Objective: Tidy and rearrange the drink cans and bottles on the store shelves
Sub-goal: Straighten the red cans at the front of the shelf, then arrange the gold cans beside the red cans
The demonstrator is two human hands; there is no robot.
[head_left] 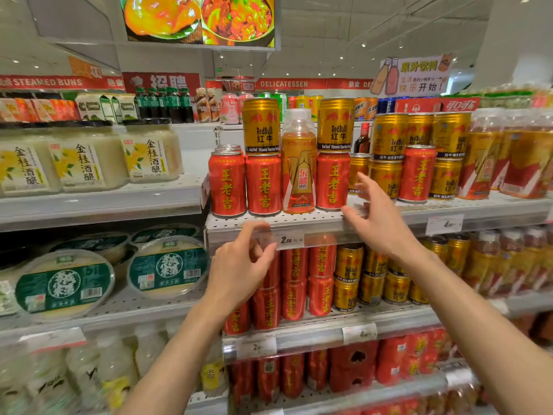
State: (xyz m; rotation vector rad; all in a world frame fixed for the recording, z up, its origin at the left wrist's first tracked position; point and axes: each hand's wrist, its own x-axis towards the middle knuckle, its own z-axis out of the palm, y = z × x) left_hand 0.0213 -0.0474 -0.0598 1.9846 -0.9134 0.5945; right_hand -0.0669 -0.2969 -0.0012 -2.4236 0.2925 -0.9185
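On the top shelf [299, 224] stand three red cans [263, 184] in a front row, with an orange drink bottle [299, 169] between the second and the third red can [332, 181]. Two gold Red Bull cans [261, 125] [335, 124] are stacked on red cans. My right hand [374, 214] is open, fingers spread just right of the third red can, not gripping it. My left hand [242, 265] hovers open below the shelf edge, in front of the price strip [287, 239]. A lone red can [416, 173] stands among gold cans [389, 136] to the right.
The lower shelf holds red cans [294, 283] and gold cans [348, 274]. Jars of rice wine [83, 157] and round green-lidded tubs [64, 284] fill the left shelves. Orange bottles [508, 157] crowd the far right. Red packs [389, 363] sit on the bottom shelf.
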